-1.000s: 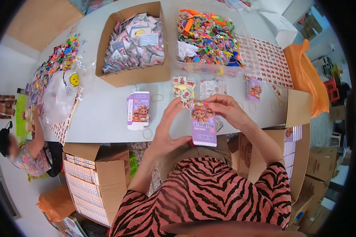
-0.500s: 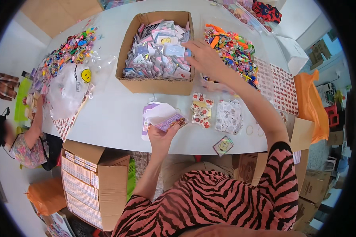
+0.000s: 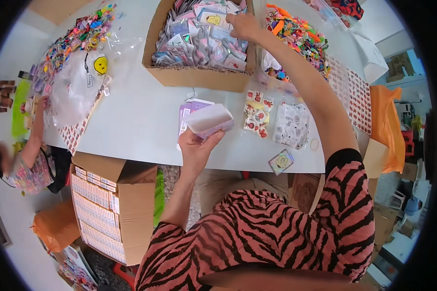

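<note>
Since half second ago: right hand pushed deeper into brown cardboard box of small flat packets at far side of white bench — fingers curled down among packets, grip hidden, cannot tell what they pinch. Left hand at near bench edge, fingers closed round open white-and-lilac paper pouch, mouth gaping. Lilac cards under pouch. Clear sticker bags just beside, to right — apart from pouch.
</note>
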### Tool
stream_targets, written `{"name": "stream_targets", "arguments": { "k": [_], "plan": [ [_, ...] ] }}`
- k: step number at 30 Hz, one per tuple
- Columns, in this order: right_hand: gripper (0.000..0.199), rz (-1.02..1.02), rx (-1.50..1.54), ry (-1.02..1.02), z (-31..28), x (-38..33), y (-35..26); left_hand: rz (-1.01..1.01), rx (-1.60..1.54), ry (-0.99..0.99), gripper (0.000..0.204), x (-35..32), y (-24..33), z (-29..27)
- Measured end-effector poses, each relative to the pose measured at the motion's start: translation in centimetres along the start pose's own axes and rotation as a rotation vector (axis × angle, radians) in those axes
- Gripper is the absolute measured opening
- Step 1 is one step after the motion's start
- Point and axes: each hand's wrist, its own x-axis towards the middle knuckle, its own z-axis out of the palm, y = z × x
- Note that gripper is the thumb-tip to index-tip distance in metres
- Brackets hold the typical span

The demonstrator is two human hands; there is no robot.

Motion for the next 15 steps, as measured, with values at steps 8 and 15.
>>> {"name": "stream_targets", "arguments": {
  "k": [8, 15],
  "plan": [
    [0.054, 0.078, -0.013, -0.048, -0.5, -1.1, -1.7, 0.061, 0.063, -0.072, 0.027, -1.2, 0.1, 0.3],
    [0.027, 0.062, 0.060, 0.007, -0.6, -1.2, -1.7, 0.006, 0.061, -0.100, 0.031, -1.7, 0.1, 0.8]
  ]
}}
